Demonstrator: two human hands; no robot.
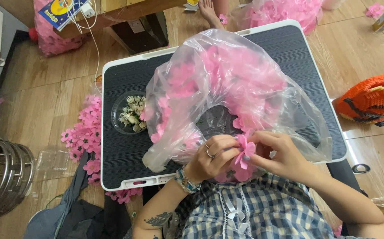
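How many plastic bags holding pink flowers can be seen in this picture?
3. One clear bag lies on the lap table, one is on the floor beyond the table, one is at the upper left. More may be hidden.

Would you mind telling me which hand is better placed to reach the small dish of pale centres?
Left, probably. The left hand sits nearer the clear dish, which lies to that side on the black tray. The right hand is farther away, pinching the pink flower.
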